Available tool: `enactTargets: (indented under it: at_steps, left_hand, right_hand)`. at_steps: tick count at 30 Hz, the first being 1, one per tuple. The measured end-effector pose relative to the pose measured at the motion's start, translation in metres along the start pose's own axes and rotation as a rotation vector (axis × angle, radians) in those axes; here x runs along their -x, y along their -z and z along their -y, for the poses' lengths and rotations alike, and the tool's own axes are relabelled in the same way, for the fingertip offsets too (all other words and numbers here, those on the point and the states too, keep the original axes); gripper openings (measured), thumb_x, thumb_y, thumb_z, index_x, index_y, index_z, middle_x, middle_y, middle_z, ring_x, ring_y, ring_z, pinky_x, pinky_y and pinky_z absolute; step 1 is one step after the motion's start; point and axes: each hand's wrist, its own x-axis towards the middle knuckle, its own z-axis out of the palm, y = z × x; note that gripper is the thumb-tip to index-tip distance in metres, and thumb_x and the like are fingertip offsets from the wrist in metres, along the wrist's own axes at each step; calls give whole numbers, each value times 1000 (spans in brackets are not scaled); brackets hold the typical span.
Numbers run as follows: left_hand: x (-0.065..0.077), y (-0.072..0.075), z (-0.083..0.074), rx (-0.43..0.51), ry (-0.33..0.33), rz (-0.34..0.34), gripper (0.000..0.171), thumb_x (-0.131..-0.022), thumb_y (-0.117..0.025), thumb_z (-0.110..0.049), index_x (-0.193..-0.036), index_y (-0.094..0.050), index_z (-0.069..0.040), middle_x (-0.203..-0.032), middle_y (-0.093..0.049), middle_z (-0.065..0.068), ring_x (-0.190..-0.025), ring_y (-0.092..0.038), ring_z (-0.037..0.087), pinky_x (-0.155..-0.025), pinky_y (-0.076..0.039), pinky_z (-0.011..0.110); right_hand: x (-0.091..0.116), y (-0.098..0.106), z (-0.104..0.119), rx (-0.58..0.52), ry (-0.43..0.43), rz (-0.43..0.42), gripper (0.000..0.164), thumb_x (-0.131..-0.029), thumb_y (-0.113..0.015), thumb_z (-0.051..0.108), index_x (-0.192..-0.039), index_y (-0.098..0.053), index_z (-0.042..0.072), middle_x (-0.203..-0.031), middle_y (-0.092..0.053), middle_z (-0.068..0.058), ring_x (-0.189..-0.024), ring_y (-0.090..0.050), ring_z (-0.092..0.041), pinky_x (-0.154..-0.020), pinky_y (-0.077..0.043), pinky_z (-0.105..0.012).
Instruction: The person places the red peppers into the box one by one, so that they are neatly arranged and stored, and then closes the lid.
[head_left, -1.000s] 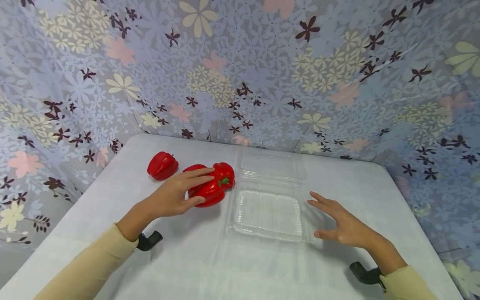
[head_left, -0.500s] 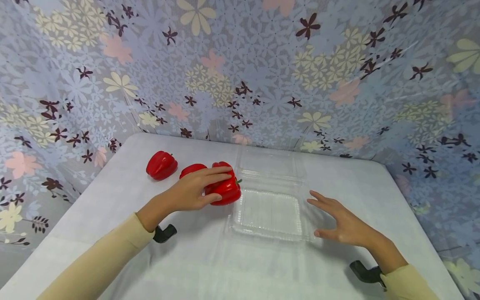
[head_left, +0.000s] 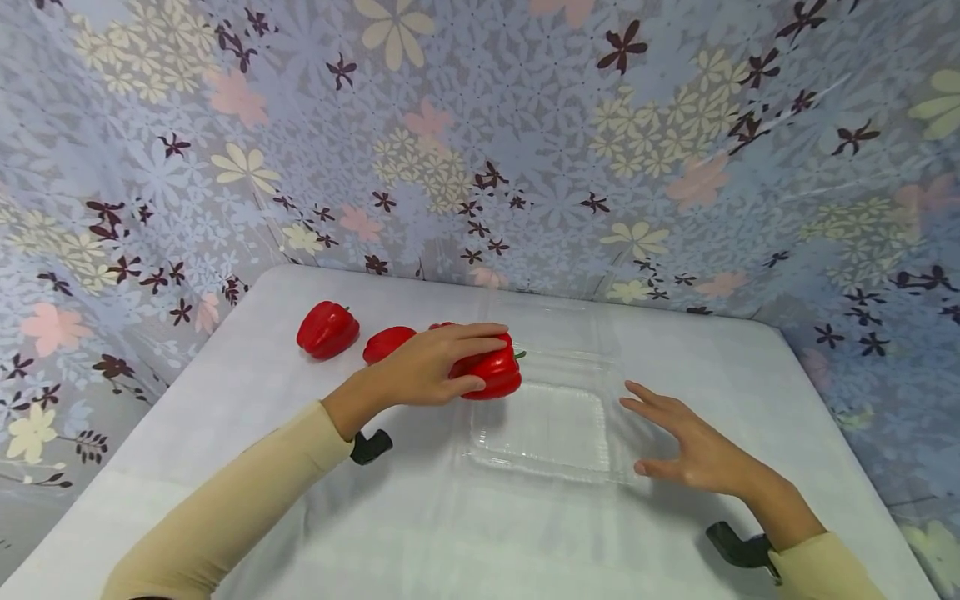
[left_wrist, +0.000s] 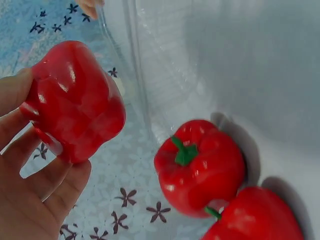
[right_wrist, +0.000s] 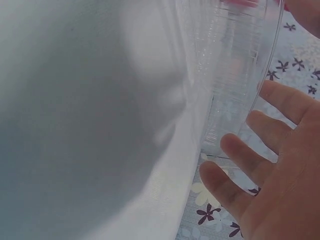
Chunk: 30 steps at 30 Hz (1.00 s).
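My left hand (head_left: 423, 367) grips a shiny red bell pepper (head_left: 495, 372) with a green stem, thumb on the near side and fingers over the far side. The pepper hangs above the left part of a clear plastic clamshell container (head_left: 551, 433), whose lid lies folded back behind it. In the left wrist view, the held bell pepper (left_wrist: 75, 100) shows its lobed underside. My right hand (head_left: 686, 437) holds nothing, its fingers spread beside the container's right side. Seen from the right wrist, those fingertips (right_wrist: 262, 90) are close to the clear wall.
Another bell pepper (head_left: 327, 330) lies at the back left of the white-covered table (head_left: 360, 533). A second bell pepper (head_left: 387, 342) is partly behind my left hand, and a third (left_wrist: 200, 170) sits by the container's left edge. A flower-patterned cloth (head_left: 480, 150) rises behind the table.
My left hand has lifted the bell pepper from beside the others and carried it right, over the container's left part. The right hand has stayed in nearly the same place.
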Motion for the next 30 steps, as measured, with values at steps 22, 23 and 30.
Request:
enactTargets:
  at_steps: [22,23,30]
  left_hand:
    - [-29,-38,-14,46,-11,44,57,-92,-68,-29,-146,-51,-18,-156,-44,-2,-141,-47,18,-104,-53,36]
    - [-30,-39,-15,56,-10,44,57,-92,-68,-28,-145,-51,-17,-156,-45,-2,-141,-47,19,-103,-54,36]
    - [-36,-48,-17,71,-4,79,56,-94,-66,-28,-147,-49,-17,-157,-43,-2,-141,-47,18,-101,-55,33]
  right_hand:
    - [-2,4,3,18,-35,24,77,-80,-80,30,-146,-47,7,-158,-34,-24,-137,-37,-51,-97,-35,-77]
    - [-2,4,3,21,-38,27,77,-80,-80,30,-146,-47,7,-158,-33,-24,-137,-37,-51,-97,-35,-77]
    - [-2,4,3,11,-49,42,77,-81,-80,31,-146,-47,6,-158,-33,-24,-138,-37,-52,-98,-35,-77]
